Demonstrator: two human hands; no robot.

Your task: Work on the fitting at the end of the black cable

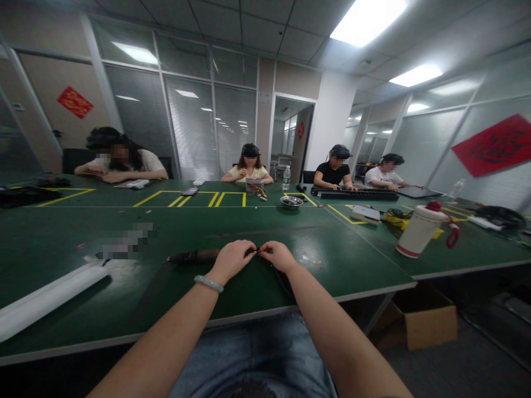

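Pinching a small dark piece (258, 251), too small to identify, the closed fingertips of the left hand (235, 257) and right hand (279, 255) nearly meet above the green table (340, 260). The tool (193, 257), dark, slender and roughly cylindrical, lies on the tabletop left of the fingers; it has a brownish section near the left hand, which hides its right end, and tapers leftward to a narrow tip. A dark cable (282, 281) curves beside the right forearm. Farther out stand a metal bowl (291, 203) and a white tumbler (420, 229).
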